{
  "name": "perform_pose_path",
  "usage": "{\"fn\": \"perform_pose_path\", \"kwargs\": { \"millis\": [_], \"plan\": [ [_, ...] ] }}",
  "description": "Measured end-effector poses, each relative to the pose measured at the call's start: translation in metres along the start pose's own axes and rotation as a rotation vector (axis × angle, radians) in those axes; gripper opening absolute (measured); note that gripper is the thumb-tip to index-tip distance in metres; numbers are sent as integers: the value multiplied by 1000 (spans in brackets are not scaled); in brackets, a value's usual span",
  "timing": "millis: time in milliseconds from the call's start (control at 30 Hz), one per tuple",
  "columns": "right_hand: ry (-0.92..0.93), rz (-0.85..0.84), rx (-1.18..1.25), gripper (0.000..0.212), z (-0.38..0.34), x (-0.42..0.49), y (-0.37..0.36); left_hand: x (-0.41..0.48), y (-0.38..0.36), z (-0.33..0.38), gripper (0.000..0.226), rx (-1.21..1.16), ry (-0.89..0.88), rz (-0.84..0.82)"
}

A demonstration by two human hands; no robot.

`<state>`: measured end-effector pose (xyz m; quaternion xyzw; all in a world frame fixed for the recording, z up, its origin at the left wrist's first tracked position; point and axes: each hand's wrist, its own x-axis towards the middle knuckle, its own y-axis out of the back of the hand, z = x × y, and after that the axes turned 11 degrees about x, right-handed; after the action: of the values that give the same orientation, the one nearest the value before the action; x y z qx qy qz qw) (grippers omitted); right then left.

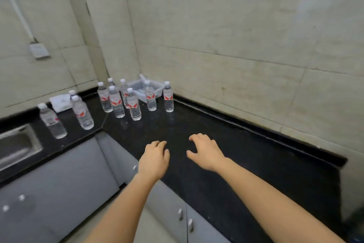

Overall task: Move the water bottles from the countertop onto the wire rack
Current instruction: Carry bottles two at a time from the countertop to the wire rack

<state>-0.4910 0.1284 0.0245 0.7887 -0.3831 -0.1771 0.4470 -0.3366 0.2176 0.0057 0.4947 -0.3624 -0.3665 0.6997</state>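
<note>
Several clear water bottles with white caps and red-and-white labels stand upright on the black countertop [226, 144]. One cluster [134, 105] stands in the far corner, with the rightmost bottle [168, 97] a little apart. Three more bottles [82, 113] stand to the left, near the sink. My left hand [154, 159] and my right hand [204, 150] hover over the counter's front part, palms down, fingers loosely curled, holding nothing. Both hands are well short of the bottles. No wire rack is in view.
A white plastic basket [140, 88] sits in the corner behind the bottles. A steel sink [17, 144] is set into the counter at the left, with a white paper [61, 102] behind the left bottles. Grey cabinet doors [59, 173] run below. Tiled walls enclose the corner.
</note>
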Motion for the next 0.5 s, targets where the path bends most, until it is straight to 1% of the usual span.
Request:
{"fn": "perform_pose_path", "kwargs": {
  "millis": [133,267,500],
  "plan": [
    [56,-75,-20,52,-37,51,-34,24,6,-60,43,-7,101,7],
    [83,-130,-21,53,-61,109,-68,60,0,-112,43,-4,151,3],
    [81,-176,-2,52,-79,237,-115,162,-13,-188,43,24,195,-38]
  ]
}}
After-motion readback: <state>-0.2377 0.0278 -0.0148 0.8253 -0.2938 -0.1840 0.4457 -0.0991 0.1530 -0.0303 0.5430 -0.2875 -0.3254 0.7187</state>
